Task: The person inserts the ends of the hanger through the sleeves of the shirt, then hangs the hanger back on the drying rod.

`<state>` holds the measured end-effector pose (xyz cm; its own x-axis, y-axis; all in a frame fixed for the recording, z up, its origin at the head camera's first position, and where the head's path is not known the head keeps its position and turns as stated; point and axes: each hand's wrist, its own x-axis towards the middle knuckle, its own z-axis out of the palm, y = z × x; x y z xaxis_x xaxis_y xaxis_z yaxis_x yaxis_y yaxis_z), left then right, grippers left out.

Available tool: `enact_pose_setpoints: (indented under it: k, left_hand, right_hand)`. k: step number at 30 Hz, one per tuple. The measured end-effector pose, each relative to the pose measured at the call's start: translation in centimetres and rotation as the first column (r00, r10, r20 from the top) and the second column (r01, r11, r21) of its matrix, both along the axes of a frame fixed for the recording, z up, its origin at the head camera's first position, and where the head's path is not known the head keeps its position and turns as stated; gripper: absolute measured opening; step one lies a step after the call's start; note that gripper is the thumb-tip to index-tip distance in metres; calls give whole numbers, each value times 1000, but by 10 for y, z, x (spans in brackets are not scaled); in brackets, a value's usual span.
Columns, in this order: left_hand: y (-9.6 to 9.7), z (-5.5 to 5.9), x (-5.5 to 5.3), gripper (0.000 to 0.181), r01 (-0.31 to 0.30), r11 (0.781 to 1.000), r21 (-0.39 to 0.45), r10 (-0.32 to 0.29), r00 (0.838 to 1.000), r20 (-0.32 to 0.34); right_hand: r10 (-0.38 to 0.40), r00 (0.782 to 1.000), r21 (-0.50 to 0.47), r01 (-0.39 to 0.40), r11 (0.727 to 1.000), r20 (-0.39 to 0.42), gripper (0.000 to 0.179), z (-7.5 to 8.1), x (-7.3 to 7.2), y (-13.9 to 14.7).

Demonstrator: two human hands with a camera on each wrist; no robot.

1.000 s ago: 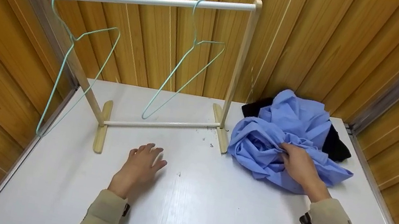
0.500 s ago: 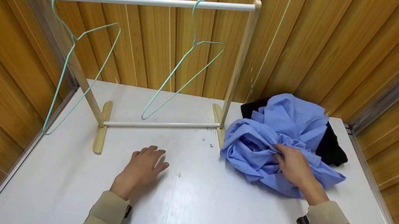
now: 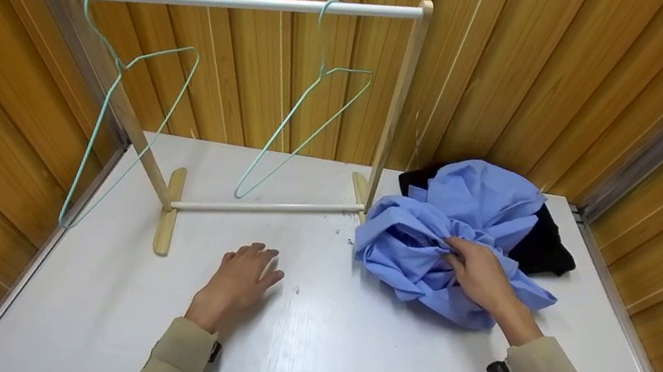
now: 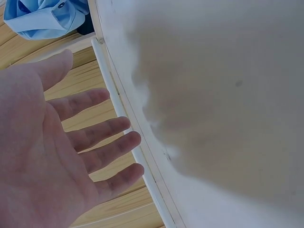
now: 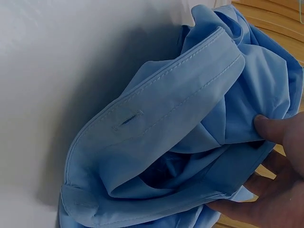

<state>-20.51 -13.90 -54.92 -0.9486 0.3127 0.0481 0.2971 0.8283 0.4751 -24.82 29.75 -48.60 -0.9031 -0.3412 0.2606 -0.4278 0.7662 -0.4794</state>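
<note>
A crumpled blue shirt [image 3: 409,243] lies in a heap at the right of the table. My right hand [image 3: 481,278] pinches a fold of it between thumb and fingers. Up close in the right wrist view, the blue shirt [image 5: 142,118] shows a stitched band with a buttonhole beside the right hand [image 5: 280,175]. Over the white table [image 3: 301,369], left of the shirt, my left hand [image 3: 235,281] holds nothing. Its fingers are spread and loosely extended, as the left hand [image 4: 42,137] shows in the left wrist view. Black cloth [image 3: 544,245] sticks out behind and under the shirt.
A rack with a white top rail [image 3: 234,1] and wooden posts stands at the back left. Two mint wire hangers hang from it, a left hanger [image 3: 92,139] and a right hanger [image 3: 279,130]. Wood-panelled walls [image 3: 525,77] enclose the table.
The shirt has slid left and slightly towards me with my right hand gripping it, exposing more black cloth. My left hand has shifted slightly right. The left hanger has swung a little.
</note>
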Motion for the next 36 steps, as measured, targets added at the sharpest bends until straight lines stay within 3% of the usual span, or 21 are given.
enact_pose_setpoints:
  k: [8, 16, 24, 36]
  left_hand:
    - [3, 0, 1, 50, 30, 1000, 0, -30, 999, -12]
    - [7, 0, 0, 51, 26, 1000, 8, -26, 999, -23]
    - [12, 0, -1, 51, 29, 999, 16, -27, 997, -75]
    - [24, 10, -3, 68, 61, 989, 138, -50, 996, -76]
  right_hand:
    - [65, 997, 0, -65, 998, -52, 17, 4, 5, -14]
    - [97, 995, 2, -97, 995, -22, 13, 7, 10, -25]
    - [138, 990, -16, -138, 990, -15, 13, 10, 15, -35]
    - [189, 981, 7, -189, 982, -46, 15, 10, 19, -53]
